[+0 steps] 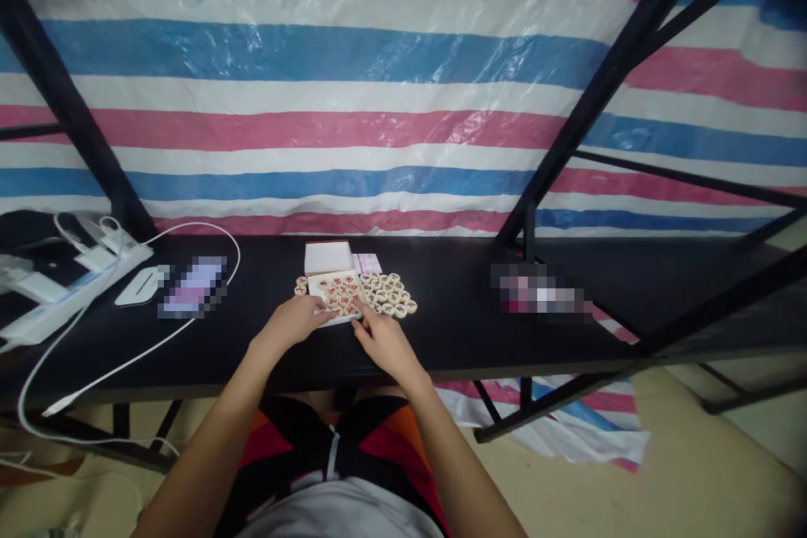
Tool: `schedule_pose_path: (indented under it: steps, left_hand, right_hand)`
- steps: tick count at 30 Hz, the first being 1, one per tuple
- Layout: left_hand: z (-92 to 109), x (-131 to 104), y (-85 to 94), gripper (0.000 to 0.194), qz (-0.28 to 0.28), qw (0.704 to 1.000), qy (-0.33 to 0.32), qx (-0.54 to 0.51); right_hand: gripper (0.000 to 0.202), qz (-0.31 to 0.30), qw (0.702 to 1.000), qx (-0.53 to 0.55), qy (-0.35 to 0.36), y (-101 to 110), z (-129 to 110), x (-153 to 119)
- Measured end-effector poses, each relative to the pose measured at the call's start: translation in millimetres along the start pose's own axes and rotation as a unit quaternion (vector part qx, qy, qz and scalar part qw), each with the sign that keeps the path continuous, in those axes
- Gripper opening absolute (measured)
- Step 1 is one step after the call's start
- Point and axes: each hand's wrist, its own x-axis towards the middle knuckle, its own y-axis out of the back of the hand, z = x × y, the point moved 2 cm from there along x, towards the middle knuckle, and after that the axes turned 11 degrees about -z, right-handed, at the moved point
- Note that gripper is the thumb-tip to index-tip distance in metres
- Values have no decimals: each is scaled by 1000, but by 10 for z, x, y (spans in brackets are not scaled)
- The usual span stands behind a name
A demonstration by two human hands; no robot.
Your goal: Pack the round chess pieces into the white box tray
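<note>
A small white box (334, 319) stands on the black table, with red-lettered Chinese chess pieces (340, 287) laid in it. My left hand (298, 321) closes around the box's near left corner, its thumb over the pieces inside. At the near right corner is my right hand (386, 343), index finger stretched onto the pieces and thumb apart beside the box's edge. Black-lettered chess pieces (386, 296) lie in a group just right of the box. A few more red-lettered pieces (301, 286) sit at its left, partly behind my left hand.
Behind the box lies a white lid or second box part (328, 257), with a pink-and-white paper (366, 263) beside it. To the left are a blurred phone (194, 287), a white cable (236, 256) and a power strip (76, 290). Black metal posts (571, 134) frame the table.
</note>
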Motion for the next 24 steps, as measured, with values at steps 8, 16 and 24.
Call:
schedule_pose_path:
  steps: [8, 16, 24]
  left_hand:
    - [-83, 68, -27, 19, 101, 985, -127, -60]
    - [-278, -116, -31, 25, 235, 926, -90, -281]
    - [-386, -215, -224, 22, 188, 960, -37, -203]
  right_hand:
    - [37, -32, 999, 26, 25, -6, 1, 14]
    - [31, -2, 996, 84, 18, 16, 21, -3]
    - [30, 17, 991, 135, 17, 15, 63, -1]
